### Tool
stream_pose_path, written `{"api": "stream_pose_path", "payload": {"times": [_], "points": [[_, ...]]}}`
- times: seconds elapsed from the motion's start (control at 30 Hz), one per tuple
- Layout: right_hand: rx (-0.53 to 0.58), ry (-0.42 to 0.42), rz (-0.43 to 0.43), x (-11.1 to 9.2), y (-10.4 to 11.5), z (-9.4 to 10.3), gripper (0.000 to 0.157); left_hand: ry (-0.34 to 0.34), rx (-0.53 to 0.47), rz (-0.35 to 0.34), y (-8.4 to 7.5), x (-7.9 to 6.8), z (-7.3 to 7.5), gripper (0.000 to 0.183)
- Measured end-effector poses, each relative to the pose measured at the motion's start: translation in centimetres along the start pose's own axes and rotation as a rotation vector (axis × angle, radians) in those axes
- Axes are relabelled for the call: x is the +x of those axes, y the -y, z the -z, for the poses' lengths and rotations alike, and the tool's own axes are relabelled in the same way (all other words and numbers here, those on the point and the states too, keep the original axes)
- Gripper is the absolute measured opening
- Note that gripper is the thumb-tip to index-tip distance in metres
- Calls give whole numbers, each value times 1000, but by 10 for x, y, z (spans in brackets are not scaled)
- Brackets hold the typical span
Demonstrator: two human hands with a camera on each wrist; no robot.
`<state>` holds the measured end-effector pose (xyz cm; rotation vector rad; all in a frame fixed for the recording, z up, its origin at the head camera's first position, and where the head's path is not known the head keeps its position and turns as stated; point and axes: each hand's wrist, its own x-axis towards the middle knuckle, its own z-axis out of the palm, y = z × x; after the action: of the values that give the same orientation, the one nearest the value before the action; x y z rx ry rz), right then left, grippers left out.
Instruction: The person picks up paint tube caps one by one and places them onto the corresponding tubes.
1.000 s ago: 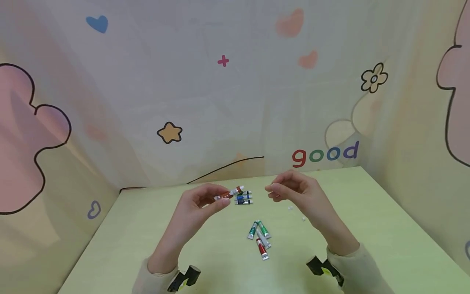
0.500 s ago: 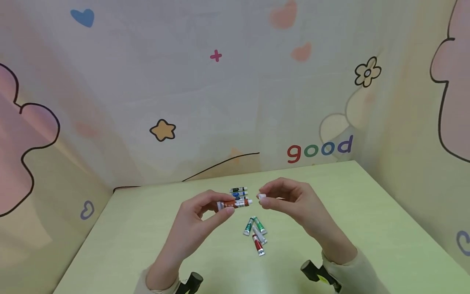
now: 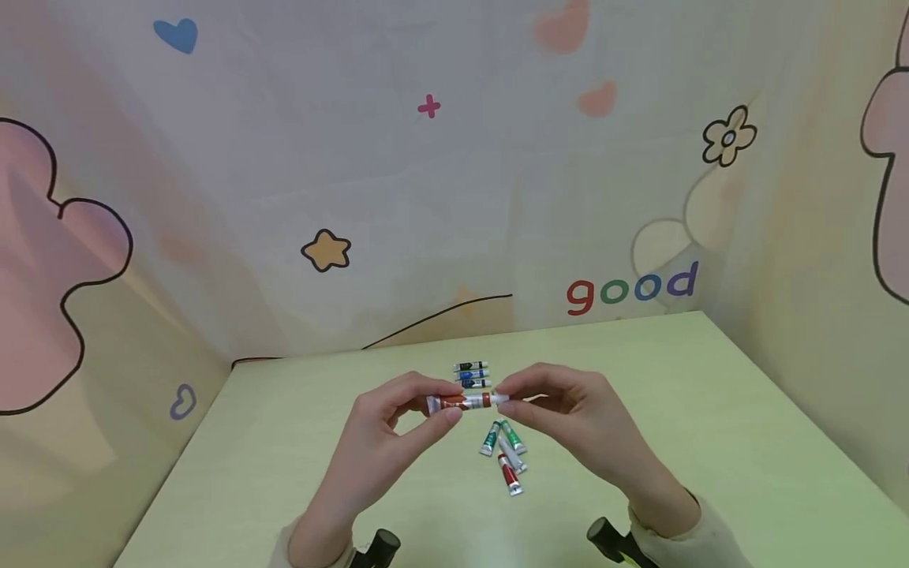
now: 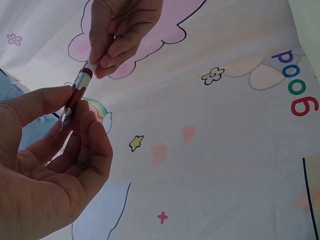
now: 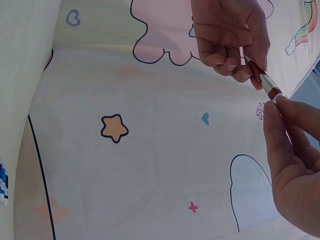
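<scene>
My left hand (image 3: 379, 446) pinches an orange-brown paint tube (image 3: 469, 401) between thumb and fingers, holding it roughly level above the table. From the other side, the thumb and fingers of my right hand (image 3: 582, 410) pinch a small white cap (image 3: 501, 399) right at the tube's neck. In the left wrist view the paint tube (image 4: 80, 86) runs slanting up to the right hand's fingertips, which cover most of the cap. The right wrist view shows the tube's silver and brown body (image 5: 270, 86) between the two hands.
On the pale green table (image 3: 710, 442), three tubes lie in a row behind the hands: dark green (image 3: 469, 366), blue (image 3: 471, 375) and dark blue (image 3: 474, 384). Nearer are teal (image 3: 490, 439), green (image 3: 513, 437), silvery white (image 3: 508, 453) and red (image 3: 509, 473) tubes. A patterned curtain (image 3: 426, 189) stands behind.
The left hand has turned the tube level and lowered it slightly. My right hand has come left with the cap, closing the gap to the tube's neck. Two white bits on the table are no longer visible.
</scene>
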<state>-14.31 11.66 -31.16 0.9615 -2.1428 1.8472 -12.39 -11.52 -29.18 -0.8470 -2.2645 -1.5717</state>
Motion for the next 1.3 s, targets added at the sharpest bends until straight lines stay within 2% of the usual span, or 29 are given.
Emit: {"api": "stream_pose_path", "payload": {"times": [0.2,0.37,0.57,0.63,0.83,1.13,1.3], "points": [[-48,9,58,1,0,0,17,-2,38,-24,14,0,-1,16],[-78,16,153,-2,-2,-1,20,9,74,-16,15,-4,-3,16],[-72,37,187,-3,-4,0,21,4,89,-28,14,-7,-4,15],[-66,40,166,-3,-4,1,20,0,93,-45,13,-7,-5,15],[-21,26,26,-1,-3,1,16,-21,120,-85,11,-5,-6,16],[-71,3,-34,0,-4,-2,10,-43,137,-106,10,-5,-14,16],[-106,6,-33,1,-6,-4,8,-41,129,-116,10,-6,-17,16]]}}
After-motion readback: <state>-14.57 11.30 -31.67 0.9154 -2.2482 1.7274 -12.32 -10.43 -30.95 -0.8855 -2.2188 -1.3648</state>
